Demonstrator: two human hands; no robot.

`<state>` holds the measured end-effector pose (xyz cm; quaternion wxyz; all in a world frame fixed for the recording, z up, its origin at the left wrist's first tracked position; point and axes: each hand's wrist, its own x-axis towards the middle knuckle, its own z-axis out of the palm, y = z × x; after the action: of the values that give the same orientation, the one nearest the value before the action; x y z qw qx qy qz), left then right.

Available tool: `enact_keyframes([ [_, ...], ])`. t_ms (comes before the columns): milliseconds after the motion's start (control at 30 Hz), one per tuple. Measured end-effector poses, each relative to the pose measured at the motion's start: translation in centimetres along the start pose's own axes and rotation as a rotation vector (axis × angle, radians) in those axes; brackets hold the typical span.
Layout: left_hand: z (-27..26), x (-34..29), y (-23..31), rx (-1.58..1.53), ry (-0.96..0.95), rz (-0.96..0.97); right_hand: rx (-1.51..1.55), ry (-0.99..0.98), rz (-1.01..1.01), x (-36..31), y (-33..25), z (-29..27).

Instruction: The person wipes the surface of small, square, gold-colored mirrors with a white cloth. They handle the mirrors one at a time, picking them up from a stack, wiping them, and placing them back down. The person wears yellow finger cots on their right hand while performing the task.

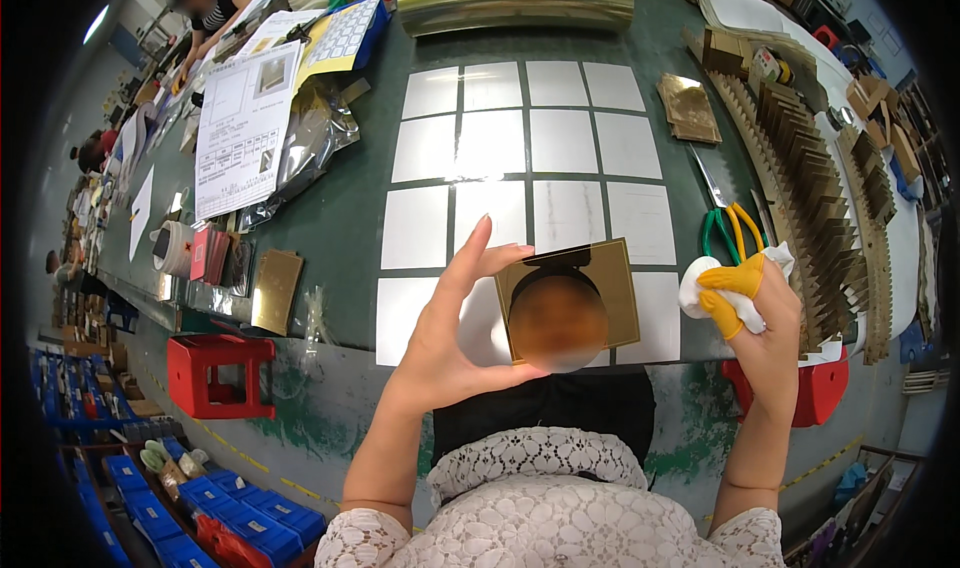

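Note:
My left hand (440,333) grips a square bronze-coloured mirror plate (622,293) by its left edge, thumb below and fingers above. The plate is tilted over the near row of white squares, and its shiny face carries a dark reflection. To the right of it, my right hand (765,313) is closed on a crumpled white cloth (697,286). Yellow covers sit on several fingers of that hand. Under and beyond the plate, white square sheets (562,208) lie in rows on the green table (330,228). Just past my right hand lie scissors (720,230) with green and yellow-orange handles.
A stack of bronze plates (688,110) lies at the right, beside long notched racks (800,188). A gold roll (515,3) stretches across the far side. Papers (245,133) and small packs (208,256) are at left. Red stools (220,373) stand below. Another person (210,13) works far left.

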<state>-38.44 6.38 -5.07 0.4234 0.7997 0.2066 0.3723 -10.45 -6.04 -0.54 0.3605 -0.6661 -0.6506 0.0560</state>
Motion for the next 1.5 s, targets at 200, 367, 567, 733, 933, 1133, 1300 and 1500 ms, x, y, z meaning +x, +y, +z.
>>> enact_keyframes([
  [200,0.0,-0.4,-0.7,-0.043,0.030,-0.019,0.105,0.028,0.099,-0.2,0.0,0.1],
  [367,-0.2,-0.6,-0.9,-0.054,0.038,-0.057,0.119,0.047,0.135,-0.4,0.1,0.3],
  [567,0.0,-0.3,-0.6,-0.065,0.019,-0.051,0.167,0.057,0.202,-1.0,0.6,0.4],
  [733,0.0,-0.1,-0.3,-0.065,0.010,-0.017,0.158,0.070,0.222,-1.4,1.0,0.3],
  [933,0.1,0.0,-0.1,-0.053,-0.004,-0.001,0.186,0.077,0.247,-1.7,1.0,0.5],
  [1133,0.1,-0.1,0.2,-0.033,-0.007,-0.008,0.129,0.097,0.166,-1.8,0.6,0.4],
  [1300,0.1,-0.3,0.1,-0.026,-0.012,-0.018,0.089,0.132,0.052,-1.6,-1.1,0.7],
  [1500,0.2,-0.2,0.1,0.004,-0.004,-0.020,0.037,0.152,-0.034,-1.6,-2.6,1.1],
])
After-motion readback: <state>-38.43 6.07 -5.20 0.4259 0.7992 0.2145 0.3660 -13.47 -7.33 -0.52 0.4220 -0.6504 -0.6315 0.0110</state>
